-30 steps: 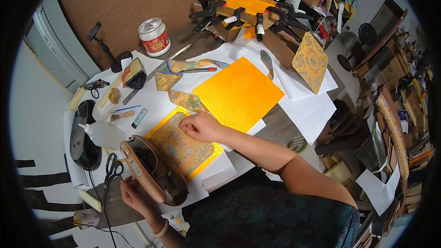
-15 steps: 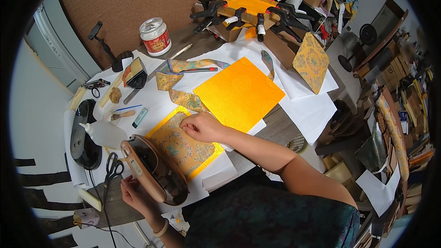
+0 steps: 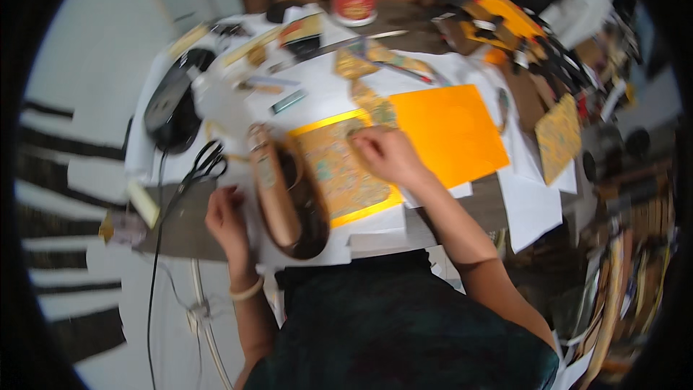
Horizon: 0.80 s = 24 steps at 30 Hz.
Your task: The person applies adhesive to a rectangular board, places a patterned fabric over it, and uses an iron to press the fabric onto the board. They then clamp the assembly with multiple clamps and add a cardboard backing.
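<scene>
My right hand (image 3: 388,153), fingers curled closed, rests on the upper right part of a floral-patterned panel (image 3: 336,173) that has a bright yellow border. Whether anything small is in those fingers cannot be made out. A bronze-and-dark clothes iron (image 3: 276,198) stands on the panel's left side, covering part of that edge. Just left of the iron is my left hand (image 3: 227,218), its fingers curled in and nothing visible in them. To the right of the panel lies a plain orange-yellow sheet (image 3: 455,133). The whole view is blurred by motion.
Scissors (image 3: 211,161), a whitish squeeze bottle (image 3: 216,105) and a black iron base (image 3: 173,105) are at the left. A red-labelled jar (image 3: 355,1) stands at the back. Black clamps surround a yellow piece (image 3: 509,18) at back right. A patterned panel (image 3: 558,137) leans at right.
The view has swung, so the table sits higher and further right in it. My right hand stays at the panel and my left hand beside the iron.
</scene>
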Motion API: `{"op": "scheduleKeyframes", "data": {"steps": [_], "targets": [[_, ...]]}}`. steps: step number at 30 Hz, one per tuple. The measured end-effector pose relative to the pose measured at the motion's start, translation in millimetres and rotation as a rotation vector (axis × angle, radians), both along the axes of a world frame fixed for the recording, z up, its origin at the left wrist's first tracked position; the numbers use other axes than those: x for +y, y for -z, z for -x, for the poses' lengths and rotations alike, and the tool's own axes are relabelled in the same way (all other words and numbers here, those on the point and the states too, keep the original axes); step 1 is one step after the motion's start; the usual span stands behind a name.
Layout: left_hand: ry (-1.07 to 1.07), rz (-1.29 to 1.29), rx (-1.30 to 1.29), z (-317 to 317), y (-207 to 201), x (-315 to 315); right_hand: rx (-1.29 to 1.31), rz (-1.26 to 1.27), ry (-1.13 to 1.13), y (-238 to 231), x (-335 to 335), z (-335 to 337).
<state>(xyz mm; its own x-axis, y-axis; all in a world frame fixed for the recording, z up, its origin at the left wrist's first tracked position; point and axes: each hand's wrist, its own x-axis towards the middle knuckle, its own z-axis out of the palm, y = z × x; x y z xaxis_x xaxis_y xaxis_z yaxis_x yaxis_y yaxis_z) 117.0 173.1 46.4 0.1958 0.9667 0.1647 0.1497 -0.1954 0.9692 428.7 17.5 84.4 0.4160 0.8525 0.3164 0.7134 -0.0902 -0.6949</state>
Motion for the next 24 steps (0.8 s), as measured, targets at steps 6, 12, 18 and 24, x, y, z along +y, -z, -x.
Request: {"op": "scheduleKeyframes", "data": {"steps": [6,12,18,24], "targets": [[0.007,-0.041,-0.101,3.8,12.6,4.8,0.312,0.066,-0.146,-94.8,16.3,66.0],[0.005,-0.09,-0.161,-0.1,10.4,5.7,0.303,0.292,-0.154,-108.5,53.8,111.9],[0.018,-0.226,-0.121,-3.6,-2.2,-2.2,0.693,0.163,-0.279,-64.1,65.4,115.8],[0.154,-0.285,0.004,-15.7,-33.1,-21.0,0.729,0.204,-0.211,-78.8,40.5,98.8]]}}
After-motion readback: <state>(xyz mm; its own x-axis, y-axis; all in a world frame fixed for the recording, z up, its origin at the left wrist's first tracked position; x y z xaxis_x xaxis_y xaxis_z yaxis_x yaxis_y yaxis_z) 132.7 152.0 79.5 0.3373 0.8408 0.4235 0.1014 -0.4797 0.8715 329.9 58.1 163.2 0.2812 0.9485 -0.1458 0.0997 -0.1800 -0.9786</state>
